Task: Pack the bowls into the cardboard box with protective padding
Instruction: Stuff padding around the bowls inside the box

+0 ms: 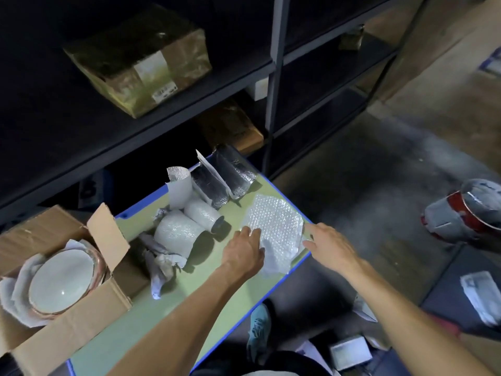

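The pale green, blue-edged bench (189,308) carries an open brown cardboard box (70,329) at its 8 o'clock end, with a glazed white ceramic bowl (62,280) nested inside on crumpled paper. A clear bubble-wrap sheet (273,226) lies flat toward 2 o'clock. The left hand (245,251) presses its 9 o'clock edge, fingers straight and together. The right hand (328,245) touches its 3 o'clock edge, fingers spread.

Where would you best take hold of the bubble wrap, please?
Pinch the bubble wrap at its right edge, coming from the right. It lies flat and thin, so a grip from above finds nothing. That edge reaches the side of the table, likely leaving room for a thumb beneath. The right hand is beside it.
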The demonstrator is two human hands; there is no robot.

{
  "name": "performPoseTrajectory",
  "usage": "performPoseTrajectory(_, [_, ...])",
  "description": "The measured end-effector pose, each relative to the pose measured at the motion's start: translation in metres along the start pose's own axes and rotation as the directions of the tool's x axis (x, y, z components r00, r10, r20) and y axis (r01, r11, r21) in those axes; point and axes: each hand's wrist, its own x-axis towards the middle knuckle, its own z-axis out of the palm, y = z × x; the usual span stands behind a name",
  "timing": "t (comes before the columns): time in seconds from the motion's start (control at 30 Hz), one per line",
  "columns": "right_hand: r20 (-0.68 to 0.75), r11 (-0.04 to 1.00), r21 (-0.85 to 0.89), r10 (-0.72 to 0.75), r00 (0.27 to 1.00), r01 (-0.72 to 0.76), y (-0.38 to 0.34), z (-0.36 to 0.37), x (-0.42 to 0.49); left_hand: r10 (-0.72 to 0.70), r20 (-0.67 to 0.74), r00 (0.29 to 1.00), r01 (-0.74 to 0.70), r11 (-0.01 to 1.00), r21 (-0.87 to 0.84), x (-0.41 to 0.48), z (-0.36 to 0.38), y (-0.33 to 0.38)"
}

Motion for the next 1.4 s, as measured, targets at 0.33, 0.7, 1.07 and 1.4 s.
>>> performPoseTrajectory(0.33, [-0.016, 0.971, 0.204, 0.130, 0.991, -0.124, -0.015, 0.013, 0.045, -0.024, 0.071, 0.997, 0.025, 0.999, -0.020, 0.011, 0.024, 0.005])
performPoseTrajectory(0.7, [-0.224, 0.973, 0.223, 0.108, 0.969, -0.057, -0.031, 0.000, 0.037, -0.049, 0.042, 0.998, 0.054, 0.992, -0.116, 0.016, 0.016, -0.008])
performPoseTrajectory(1.07, [-0.279, 0.904, 0.420, 0.041, 0.960, 0.083, -0.035, -0.031, 0.024, -0.109, -0.125, 0.986, 0.081, 0.974, -0.211, 0.011, -0.009, -0.026])
performPoseTrajectory(1.4, [-0.253, 0.788, 0.543, -0.175, 0.951, 0.290, -0.079, -0.076, 0.014, -0.326, -0.292, 0.899, 0.020, 0.697, -0.717, -0.021, -0.076, -0.048])
